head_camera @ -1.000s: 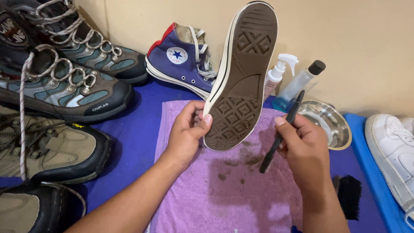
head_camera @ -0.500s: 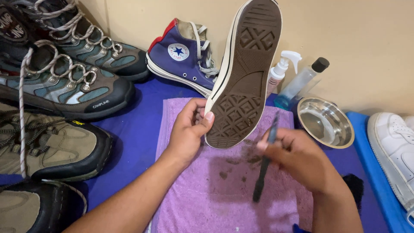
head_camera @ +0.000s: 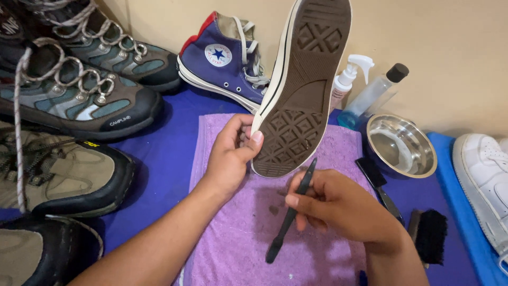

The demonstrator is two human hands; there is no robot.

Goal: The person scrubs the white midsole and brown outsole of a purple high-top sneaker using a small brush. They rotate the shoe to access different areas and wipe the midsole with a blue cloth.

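The sneaker point(head_camera: 301, 90) showed its brown rubber sole, diamond-patterned at the lower end, ribbed near the top, with a white edge band. It stood nearly upright above the purple towel point(head_camera: 233, 233), long axis running from lower left up to the right. The left hand point(head_camera: 233, 153) gripped its lower end, fingers closed on the edge. The right hand point(head_camera: 338, 206) clasped a slim black brush point(head_camera: 291, 212) just below the sole.

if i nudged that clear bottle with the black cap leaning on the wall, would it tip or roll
The clear bottle probably tips easily: it leans on the wall, not upright. It likely feels light, since blue liquid shows only near its base. Once down, its round body may roll toward the metal bowl or spray bottle.
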